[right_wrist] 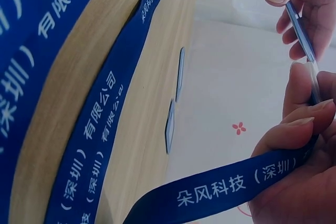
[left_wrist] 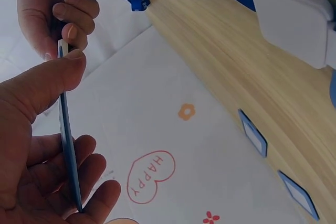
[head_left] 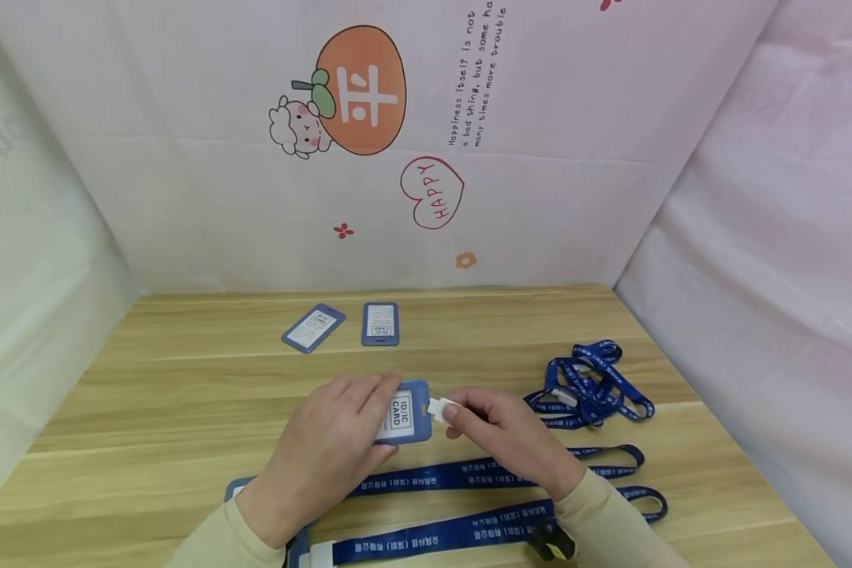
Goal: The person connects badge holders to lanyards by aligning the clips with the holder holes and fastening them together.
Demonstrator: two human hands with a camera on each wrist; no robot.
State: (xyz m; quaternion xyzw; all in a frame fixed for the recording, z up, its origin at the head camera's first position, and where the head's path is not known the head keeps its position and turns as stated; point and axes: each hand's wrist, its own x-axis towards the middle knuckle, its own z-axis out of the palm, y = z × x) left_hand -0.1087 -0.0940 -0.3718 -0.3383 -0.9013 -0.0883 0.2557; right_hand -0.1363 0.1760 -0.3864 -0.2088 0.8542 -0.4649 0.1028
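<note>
In the head view my left hand (head_left: pixel 341 430) holds a blue ID card holder (head_left: pixel 400 412) flat, its slotted end pointing right. The left wrist view shows this card holder (left_wrist: pixel 67 140) edge-on between thumb and fingers. My right hand (head_left: pixel 504 430) pinches a white clip (head_left: pixel 436 409) right at the slotted end. From the right hand's curled fingers a blue lanyard (right_wrist: pixel 226 187) with white lettering trails down, as the right wrist view shows. The palm side of the right hand is hidden in the head view.
Two card holders, one tilted (head_left: pixel 313 327) and one straight (head_left: pixel 380 323), lie at the back. A tangled lanyard pile (head_left: pixel 589 386) sits on the right. Two lanyards, one behind (head_left: pixel 461 473) and one in front (head_left: pixel 433 536), stretch beneath my arms; a white clip (head_left: pixel 322 554) shows lower left.
</note>
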